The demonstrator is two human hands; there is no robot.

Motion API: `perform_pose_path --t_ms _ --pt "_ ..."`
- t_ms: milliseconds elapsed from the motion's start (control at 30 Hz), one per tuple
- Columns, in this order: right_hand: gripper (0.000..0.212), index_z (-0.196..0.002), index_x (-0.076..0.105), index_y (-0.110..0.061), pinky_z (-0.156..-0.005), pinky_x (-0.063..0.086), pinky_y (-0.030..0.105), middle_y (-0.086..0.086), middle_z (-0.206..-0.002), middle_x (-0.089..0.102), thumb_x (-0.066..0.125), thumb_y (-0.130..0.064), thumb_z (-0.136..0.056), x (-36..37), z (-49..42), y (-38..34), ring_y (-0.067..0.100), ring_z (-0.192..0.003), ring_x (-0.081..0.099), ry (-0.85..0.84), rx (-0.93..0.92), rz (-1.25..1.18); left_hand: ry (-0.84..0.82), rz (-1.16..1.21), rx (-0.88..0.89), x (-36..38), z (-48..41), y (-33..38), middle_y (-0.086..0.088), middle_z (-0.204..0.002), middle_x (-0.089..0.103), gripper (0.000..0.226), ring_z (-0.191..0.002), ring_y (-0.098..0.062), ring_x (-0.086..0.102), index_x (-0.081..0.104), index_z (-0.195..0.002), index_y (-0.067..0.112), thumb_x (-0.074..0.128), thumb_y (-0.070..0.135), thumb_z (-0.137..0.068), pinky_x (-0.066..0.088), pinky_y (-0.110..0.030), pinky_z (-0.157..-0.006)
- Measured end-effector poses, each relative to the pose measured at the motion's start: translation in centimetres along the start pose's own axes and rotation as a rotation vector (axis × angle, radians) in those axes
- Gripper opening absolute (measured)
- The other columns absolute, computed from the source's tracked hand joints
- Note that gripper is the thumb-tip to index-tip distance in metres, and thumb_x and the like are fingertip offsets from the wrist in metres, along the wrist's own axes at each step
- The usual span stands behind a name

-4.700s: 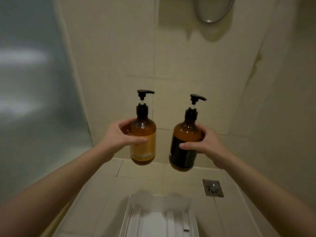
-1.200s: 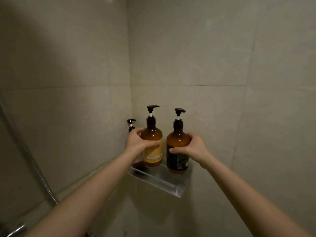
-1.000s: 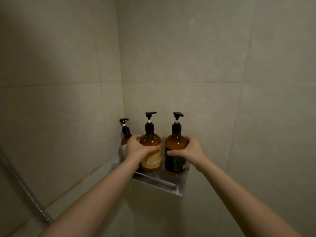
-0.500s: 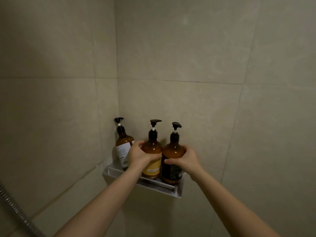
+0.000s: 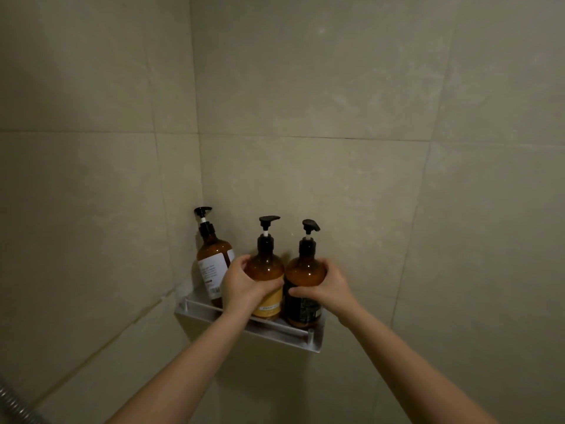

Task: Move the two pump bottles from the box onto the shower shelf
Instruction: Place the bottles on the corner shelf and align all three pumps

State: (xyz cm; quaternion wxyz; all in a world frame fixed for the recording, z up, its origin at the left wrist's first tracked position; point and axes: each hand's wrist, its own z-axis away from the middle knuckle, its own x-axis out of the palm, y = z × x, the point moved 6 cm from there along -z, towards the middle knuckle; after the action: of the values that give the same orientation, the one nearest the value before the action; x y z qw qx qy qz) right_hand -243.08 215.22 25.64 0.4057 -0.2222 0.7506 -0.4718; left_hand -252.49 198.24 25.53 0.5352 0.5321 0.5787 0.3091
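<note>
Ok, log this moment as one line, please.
stage: placing | left hand: grips yellow-label bottle | right hand: grips dark-label bottle | both: upright on shelf | white-label bottle: stands in corner

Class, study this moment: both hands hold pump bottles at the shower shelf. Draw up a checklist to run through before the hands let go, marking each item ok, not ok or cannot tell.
1. Base of the yellow-label bottle down on the shelf, behind its rail: ok.
2. Base of the dark-label bottle down on the shelf too: ok.
3. Both of these bottles upright: ok.
4. Margin between the dark-label bottle and the shelf's right end: cannot tell, it sits very near.
5. Gap to the white-label bottle: cannot tell, the left hand hides it.
6. Each hand grips its bottle, the right hand on the dark-label one: ok.
</note>
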Motion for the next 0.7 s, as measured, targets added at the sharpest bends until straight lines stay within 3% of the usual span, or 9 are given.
perform_pose_path --t_ms 233,367,467,533,567,633,700 --pt "0.081 -0.121 0.044 -0.020 -0.092 0.048 0.034 -0.001 -0.116 0.055 0.089 -0.024 -0.054 0.1 0.3 0.1 0.020 -0.111 0.055 -0.009 0.003 -0.029 -0.035 -0.055 0.064 0.0 0.4 0.2 0.001 -0.128 0.056 0.083 -0.119 -0.021 0.052 0.045 -0.128 0.025 0.083 0.037 -0.056 0.044 -0.034 -0.093" --pt "0.087 -0.124 0.041 -0.019 -0.089 0.047 0.031 0.002 -0.122 0.054 0.090 -0.027 -0.053 0.0 0.4 -0.1 0.021 -0.111 0.055 -0.043 0.016 0.002 -0.143 -0.181 0.185 -1.2 0.6 1.2 0.003 -0.137 0.050 0.087 -0.126 -0.019 0.047 0.040 -0.135 0.024 0.073 0.056 -0.060 0.045 -0.037 -0.100" --pt "0.103 -0.137 0.035 -0.018 -0.097 0.048 0.037 0.004 -0.132 0.050 0.091 -0.030 -0.052 -0.5 0.5 -0.1 0.023 -0.118 0.052 -0.047 0.038 -0.003 0.067 -0.182 0.281 -5.5 -0.3 1.9 0.004 -0.121 0.060 0.062 -0.115 -0.017 0.056 0.050 -0.126 0.022 0.059 0.056 -0.076 0.052 -0.032 -0.085" --pt "0.104 -0.139 0.034 -0.019 -0.095 0.047 0.035 0.003 -0.132 0.049 0.090 -0.030 -0.053 -0.6 0.7 -0.1 0.021 -0.116 0.052 -0.058 0.043 0.008 0.252 -0.095 0.229 -8.7 -1.5 1.3 0.004 -0.109 0.063 0.044 -0.102 -0.018 0.062 0.054 -0.117 0.020 0.054 0.049 -0.082 0.048 -0.024 -0.071" --pt "0.102 -0.138 0.034 -0.019 -0.092 0.047 0.032 0.002 -0.131 0.049 0.090 -0.029 -0.054 -0.6 0.8 -0.1 0.018 -0.113 0.051 -0.066 0.041 0.012 0.301 -0.087 0.160 -9.8 -2.3 0.6 0.000 -0.113 0.064 0.046 -0.103 -0.020 0.061 0.053 -0.118 0.019 0.052 0.049 -0.083 0.049 -0.028 -0.074" --pt "0.099 -0.138 0.035 -0.019 -0.088 0.045 0.027 0.000 -0.126 0.049 0.089 -0.028 -0.055 -0.5 1.1 -0.2 0.014 -0.107 0.049 -0.069 0.032 0.018 0.254 -0.140 -0.010 -10.3 -4.1 -1.2 -0.009 -0.130 0.056 0.063 -0.114 -0.027 0.056 0.045 -0.129 0.015 0.051 0.054 -0.081 0.048 -0.041 -0.090" --pt "0.096 -0.137 0.036 -0.019 -0.085 0.044 0.025 -0.005 -0.116 0.048 0.089 -0.027 -0.057 -0.5 1.3 -0.4 0.012 -0.104 0.048 -0.057 0.027 0.026 0.093 -0.159 -0.117 -9.2 -5.2 -2.6 -0.014 -0.136 0.050 0.077 -0.119 -0.032 0.052 0.038 -0.134 0.010 0.056 0.057 -0.076 0.046 -0.043 -0.094"
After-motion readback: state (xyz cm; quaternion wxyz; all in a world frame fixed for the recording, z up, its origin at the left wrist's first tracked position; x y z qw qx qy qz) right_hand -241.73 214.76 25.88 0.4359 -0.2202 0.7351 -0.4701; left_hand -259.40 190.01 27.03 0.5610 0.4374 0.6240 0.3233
